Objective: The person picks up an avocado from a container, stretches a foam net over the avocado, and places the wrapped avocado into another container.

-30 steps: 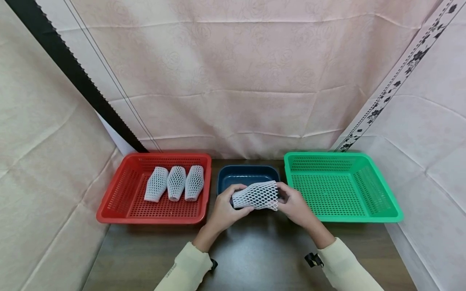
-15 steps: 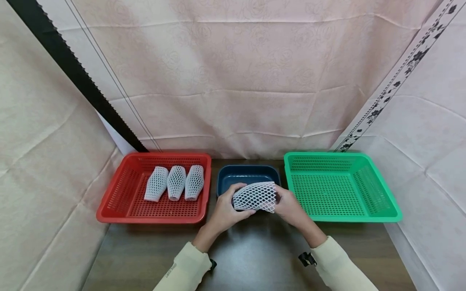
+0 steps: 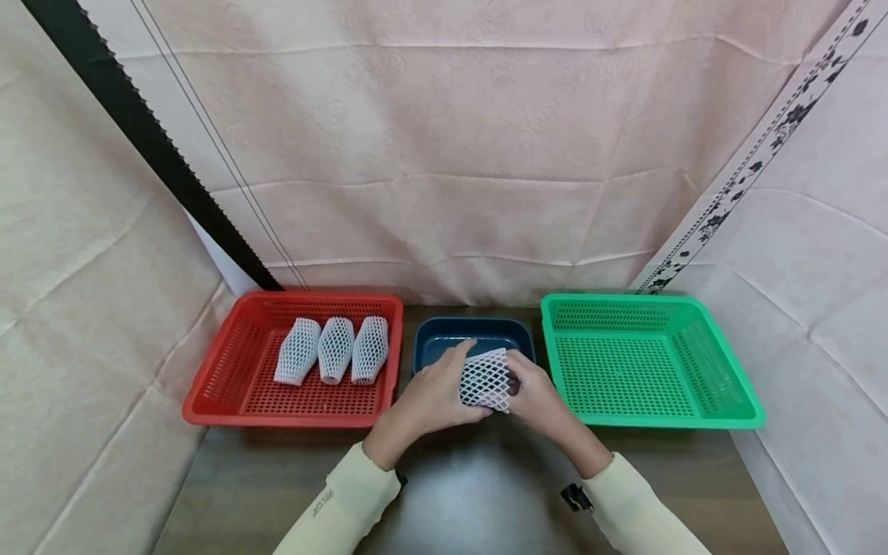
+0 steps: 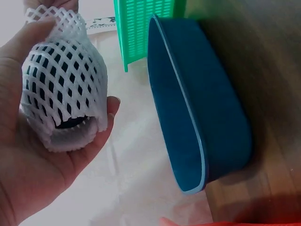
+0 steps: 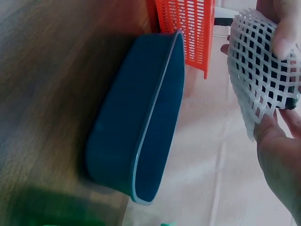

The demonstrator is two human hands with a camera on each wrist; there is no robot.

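Observation:
A white foam fruit net (image 3: 486, 380) with something dark inside is held between both hands, over the near side of a blue tray (image 3: 426, 330). My left hand (image 3: 432, 397) wraps round its left part, thumb in front. My right hand (image 3: 537, 391) pinches the edge of its right end. In the left wrist view, the near end of the net (image 4: 66, 84) gapes and dark shows through the mesh. The right wrist view shows a dark, rounded bit (image 5: 291, 101) at the other opening; the rest is hidden by mesh and fingers.
On the left stands a red basket (image 3: 298, 421) with three net-covered items (image 3: 335, 351) side by side. A green basket (image 3: 676, 423), nothing in it, is on the right. The wooden table (image 3: 486, 501) is bounded by cloth walls (image 3: 444, 154) at the back and sides.
My left hand has slid right along the net and covers more of it. My right hand has moved left, closer to the left one, and less of the net shows between them.

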